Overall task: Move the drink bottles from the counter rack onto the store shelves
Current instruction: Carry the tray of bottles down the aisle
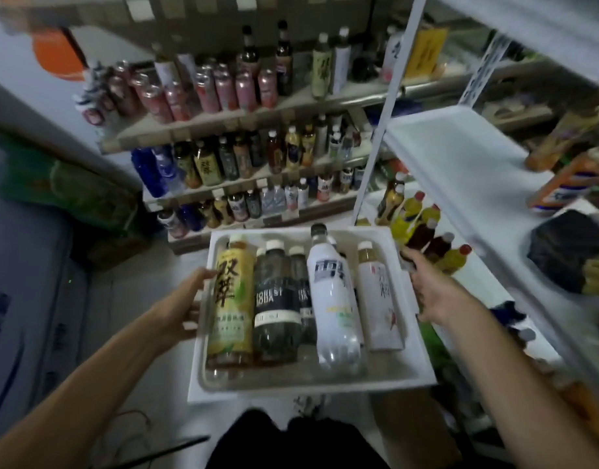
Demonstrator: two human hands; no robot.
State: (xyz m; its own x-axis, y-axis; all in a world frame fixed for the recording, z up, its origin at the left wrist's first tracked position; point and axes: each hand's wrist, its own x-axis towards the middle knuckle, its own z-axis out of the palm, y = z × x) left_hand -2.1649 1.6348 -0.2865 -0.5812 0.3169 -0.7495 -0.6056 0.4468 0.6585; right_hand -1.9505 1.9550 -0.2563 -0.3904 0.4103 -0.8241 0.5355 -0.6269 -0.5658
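Out front of us, white tray (pixel 416 362) of drink bottles (pixel 332 299) lying flat, our left hand (pixel 186 299) curled round its left rim, our right hand (pixel 430 286) gripped the right rim, stocked shelves (pixel 223 122) stood beyond.

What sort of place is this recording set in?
Probably a small shop's drinks aisle. Tiered shelves are crowded with rows of bottled drinks and pink cans, and the left hand and right hand hold a white tray of drink bottles for stocking.
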